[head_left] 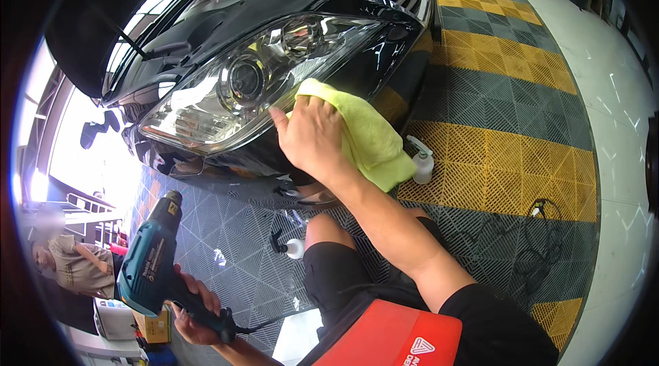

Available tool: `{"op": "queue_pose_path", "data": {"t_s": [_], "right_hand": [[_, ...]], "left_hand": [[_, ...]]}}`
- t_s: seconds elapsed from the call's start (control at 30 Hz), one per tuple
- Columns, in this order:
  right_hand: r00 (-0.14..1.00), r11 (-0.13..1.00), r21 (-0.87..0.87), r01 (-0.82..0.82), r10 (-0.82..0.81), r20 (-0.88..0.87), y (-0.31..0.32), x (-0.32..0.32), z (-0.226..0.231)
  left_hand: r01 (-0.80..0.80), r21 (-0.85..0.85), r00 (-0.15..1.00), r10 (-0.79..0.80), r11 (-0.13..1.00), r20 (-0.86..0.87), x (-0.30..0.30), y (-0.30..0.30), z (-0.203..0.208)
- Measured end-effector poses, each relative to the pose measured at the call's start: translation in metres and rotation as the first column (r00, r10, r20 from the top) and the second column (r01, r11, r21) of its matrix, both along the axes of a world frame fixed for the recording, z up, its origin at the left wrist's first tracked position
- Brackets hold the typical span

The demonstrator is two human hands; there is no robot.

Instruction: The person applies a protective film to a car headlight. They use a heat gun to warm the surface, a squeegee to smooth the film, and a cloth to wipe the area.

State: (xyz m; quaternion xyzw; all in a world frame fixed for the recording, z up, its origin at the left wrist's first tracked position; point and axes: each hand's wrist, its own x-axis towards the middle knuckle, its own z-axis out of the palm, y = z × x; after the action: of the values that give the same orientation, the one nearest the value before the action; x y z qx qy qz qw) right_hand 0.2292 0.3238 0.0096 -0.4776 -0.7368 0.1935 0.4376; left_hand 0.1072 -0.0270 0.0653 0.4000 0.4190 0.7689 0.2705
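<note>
My left hand (195,301) is wrapped round the handle of a teal and black heat gun (147,270), whose nozzle points up towards the car. A black cord runs from the base of its handle. With my right hand (312,136) I press a yellow-green cloth (367,136) against the black front bumper, just below the lower edge of the headlight (247,81). The cloth covers most of my right fingertips; the thumb sticks out to the left. Its loose end hangs down to the right.
White spray bottles stand on the floor, one (422,163) by the bumper, another (294,248) left of my knee. A black cable (542,242) lies coiled on the grey and yellow tiles (501,153). At the left are a person (79,263) and a cardboard box (154,325).
</note>
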Motion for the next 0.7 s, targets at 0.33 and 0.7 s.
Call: {"op": "queue_pose_path", "data": {"t_s": [0.33, 0.7], "right_hand": [[0.992, 0.993, -0.017, 0.120, -0.119, 0.038, 0.045, 0.008, -0.007], [0.987, 0.989, -0.017, 0.149, -0.148, 0.070, 0.136, 0.052, -0.024]], "left_hand": [[0.039, 0.016, 0.999, -0.039, 0.999, -0.016, -0.008, 0.015, 0.011], [0.086, -0.052, 0.995, -0.084, 0.995, 0.045, 0.002, 0.015, 0.011]]}}
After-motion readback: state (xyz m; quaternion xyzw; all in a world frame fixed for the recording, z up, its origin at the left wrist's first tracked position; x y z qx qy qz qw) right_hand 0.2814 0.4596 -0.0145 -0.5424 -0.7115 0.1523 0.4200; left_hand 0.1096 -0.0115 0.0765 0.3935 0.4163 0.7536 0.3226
